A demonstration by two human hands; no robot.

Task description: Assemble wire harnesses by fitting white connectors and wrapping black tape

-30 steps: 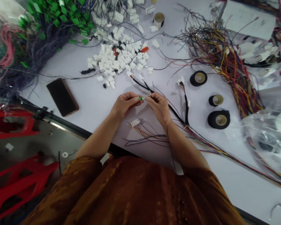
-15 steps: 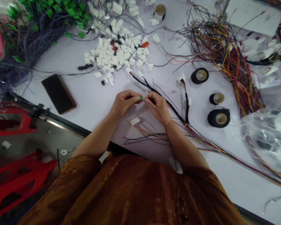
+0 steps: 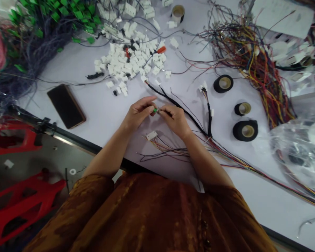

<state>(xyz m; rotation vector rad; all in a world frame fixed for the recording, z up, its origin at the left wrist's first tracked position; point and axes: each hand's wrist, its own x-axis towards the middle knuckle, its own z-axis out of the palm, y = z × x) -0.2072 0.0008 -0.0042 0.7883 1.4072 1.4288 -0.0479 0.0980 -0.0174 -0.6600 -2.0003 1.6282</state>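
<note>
Between thumb and fingers, my left hand pinches a small green connector. Close against its right side, my right hand is closed in a pinch on a thin wire end, mostly covered by the fingers. Whether the wire sits inside the connector is too small to tell. Just below the hands lies a white connector with several coloured wires. A black-wrapped wire harness runs behind my right hand, and a second taped branch stands to its right.
A pile of white connectors lies beyond the hands, with green connectors at the far left. A phone rests on the left. Black tape rolls and a coloured wire bundle are on the right. Red stools stand below the table edge.
My left index finger has lifted and straightened a little. The green connector has shifted slightly left, and the right-hand fingers have curled more at the wire end.
</note>
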